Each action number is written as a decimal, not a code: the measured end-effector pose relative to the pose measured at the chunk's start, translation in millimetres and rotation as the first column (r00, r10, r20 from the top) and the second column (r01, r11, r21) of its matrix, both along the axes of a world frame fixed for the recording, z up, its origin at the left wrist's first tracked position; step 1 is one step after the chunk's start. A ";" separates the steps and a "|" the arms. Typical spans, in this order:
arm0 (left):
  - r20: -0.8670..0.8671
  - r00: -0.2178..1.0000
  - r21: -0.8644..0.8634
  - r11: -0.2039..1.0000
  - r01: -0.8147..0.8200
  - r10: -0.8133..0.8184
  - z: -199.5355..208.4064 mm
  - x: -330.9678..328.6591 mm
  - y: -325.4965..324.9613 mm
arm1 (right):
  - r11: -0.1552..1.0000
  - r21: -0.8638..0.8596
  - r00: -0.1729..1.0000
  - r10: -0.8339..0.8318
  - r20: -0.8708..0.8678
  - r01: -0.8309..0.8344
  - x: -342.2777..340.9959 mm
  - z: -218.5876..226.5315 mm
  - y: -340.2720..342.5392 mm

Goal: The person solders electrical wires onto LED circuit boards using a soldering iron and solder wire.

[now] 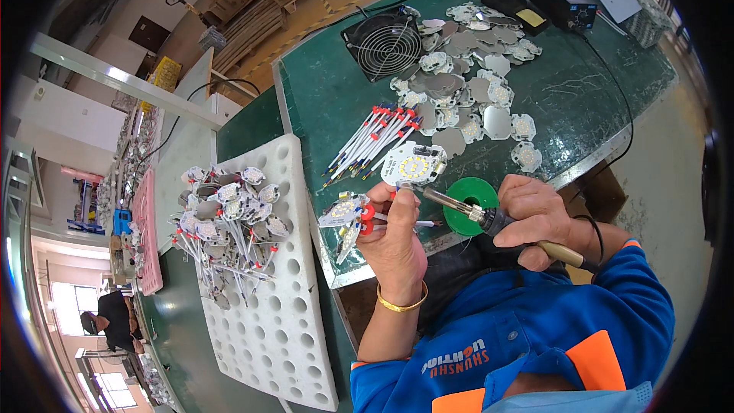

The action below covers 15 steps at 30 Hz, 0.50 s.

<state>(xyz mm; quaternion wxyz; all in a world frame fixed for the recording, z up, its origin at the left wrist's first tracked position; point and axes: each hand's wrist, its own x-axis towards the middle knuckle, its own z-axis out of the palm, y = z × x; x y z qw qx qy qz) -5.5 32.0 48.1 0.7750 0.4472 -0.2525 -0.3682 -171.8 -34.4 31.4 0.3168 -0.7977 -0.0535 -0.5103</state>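
My right hand (535, 214) is closed round the handle of a soldering iron (459, 206), its tip pointing left to the edge of a white round LED board (414, 164). My left hand (396, 241) pinches white wire leads with red connectors (368, 218) close to that tip; the fingers hide the exact contact. More LED boards (342, 213) stick out on the left of this hand, apparently with wires attached. Behind the iron sits a green spool of solder wire (464, 193) at the table's edge. A bundle of loose wire leads (375, 138) lies just beyond the LED board.
Many LED boards (459, 69) are heaped on the green table (589, 92). A fan (386, 44) and a soldering station (562, 1) stand at the back. At left, a white foam tray (294, 313) bears wired LED boards (229, 206). A person (116, 320) is far left.
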 end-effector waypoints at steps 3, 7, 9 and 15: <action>-0.033 0.999 -0.011 1.000 -0.004 0.004 2.3 -0.1 1.6 | 1.000 -0.018 1.000 -0.013 -0.004 0.013 1.2 1.5 -0.3; -0.085 0.996 -0.017 1.000 0.005 -0.006 0.7 0.2 1.3 | 0.993 -0.069 0.995 -0.099 -0.028 0.097 1.6 -1.4 1.1; -0.146 0.988 -0.036 0.998 0.054 -0.059 -1.2 3.1 1.8 | 0.993 -0.053 0.995 -0.102 -0.003 0.102 5.7 -2.1 -1.3; -0.230 0.969 0.038 0.994 0.105 -0.094 -9.5 8.3 -8.2 | 0.989 -0.043 0.990 -0.143 -0.018 0.142 10.3 -3.5 -5.4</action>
